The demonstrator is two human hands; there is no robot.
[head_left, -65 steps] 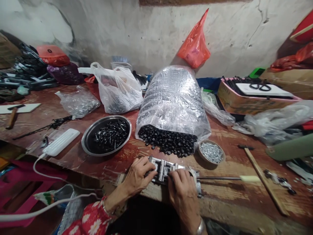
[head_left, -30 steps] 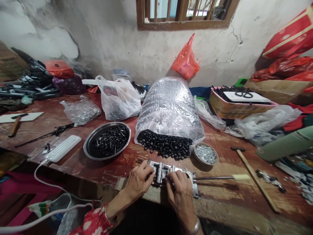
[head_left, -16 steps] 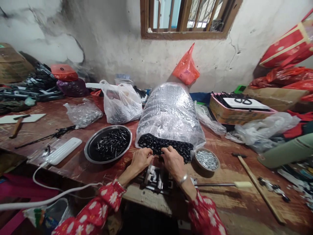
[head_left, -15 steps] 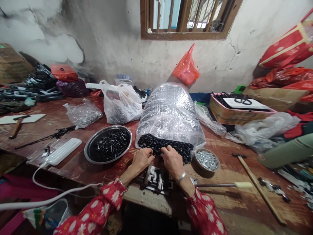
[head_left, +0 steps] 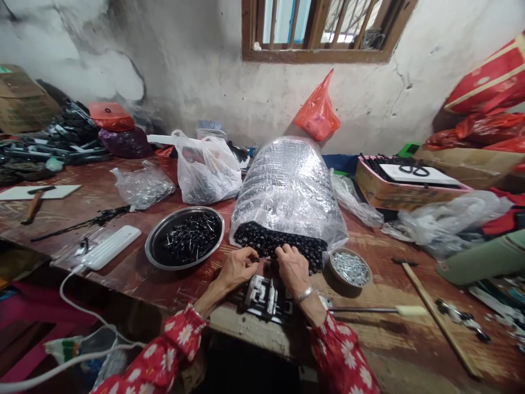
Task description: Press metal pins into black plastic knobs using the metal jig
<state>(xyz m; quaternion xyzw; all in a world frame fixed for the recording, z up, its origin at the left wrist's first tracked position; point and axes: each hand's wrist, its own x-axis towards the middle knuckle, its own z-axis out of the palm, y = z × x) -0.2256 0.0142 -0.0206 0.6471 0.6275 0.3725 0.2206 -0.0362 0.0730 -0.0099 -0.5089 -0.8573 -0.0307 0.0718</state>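
My left hand point(head_left: 238, 267) pinches a small black round piece point(head_left: 255, 260) between thumb and fingertips. Curled at the mouth of the big clear plastic bag point(head_left: 287, 186) is my right hand point(head_left: 293, 269); whatever its fingertips hold is hidden. Many shiny black round pieces point(head_left: 262, 241) fill the bag's opening. Below both hands, at the table edge, lies a dark metal fixture point(head_left: 262, 298) with pale bars. To the left stands a metal bowl point(head_left: 149, 254) of black pieces with pins; to the right, a small bowl point(head_left: 370, 278) full of silvery nails.
A rod with a pale handle point(head_left: 410, 311) and a long-handled hammer point(head_left: 438, 317) lie at right, near a green bottle point(head_left: 484, 257). A white power strip point(head_left: 117, 247) lies at left, its cable hanging over the edge. White plastic bags point(head_left: 209, 169) stand behind.
My left hand has drawn slightly away from my right hand, and the black piece now shows in its fingertips. My right hand has shifted a little at the bag's mouth. The view has moved slightly.
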